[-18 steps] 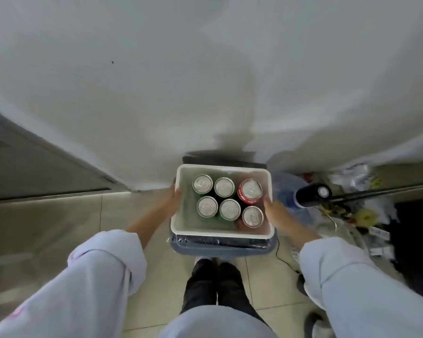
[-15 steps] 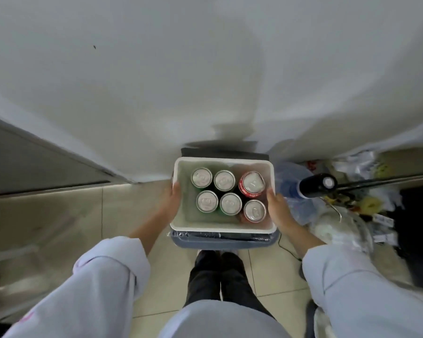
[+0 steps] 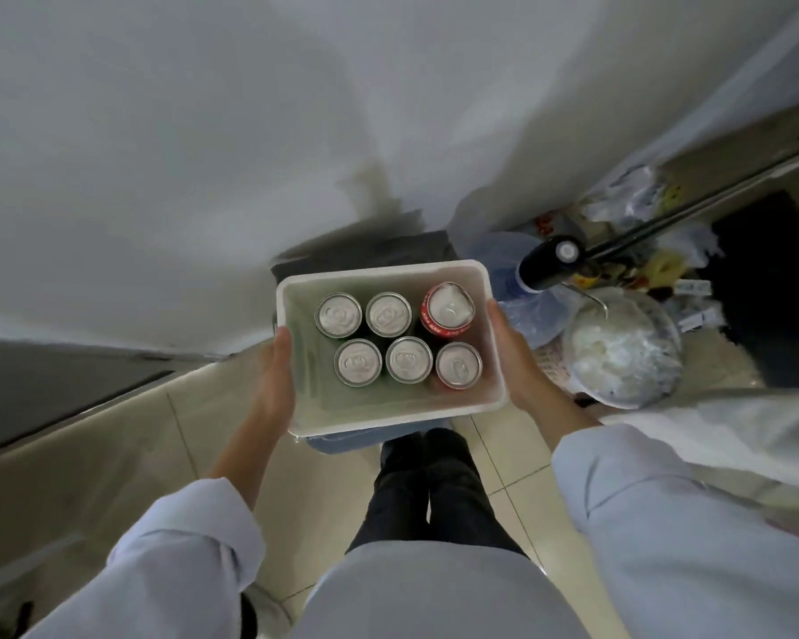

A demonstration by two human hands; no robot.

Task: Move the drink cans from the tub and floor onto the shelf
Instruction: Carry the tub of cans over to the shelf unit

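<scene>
Head view, looking steeply down. White tub (image 3: 390, 408) held level in front of the person's torso, above the tiled floor (image 3: 111, 454); six drink cans (image 3: 407, 359) stand upright inside in two rows of three, crowded toward the far and right walls, with bare tub floor left along the near and left walls. The far-right can is a red can (image 3: 446, 311), tilted slightly; the other five show only silver tops. Left hand (image 3: 277, 380) clasps the tub's left wall, thumb over the rim; right hand (image 3: 510, 357) clasps the right wall likewise, fingers hidden beneath. A grey-blue bin (image 3: 342, 442) shows just under the tub's near edge. White wall (image 3: 204, 154) rises beyond the far rim. To the right, near the right hand, lie a water bottle (image 3: 527, 311), a black cylinder (image 3: 550, 265) and bagged clutter (image 3: 623, 352). Open floor extends to the left.
</scene>
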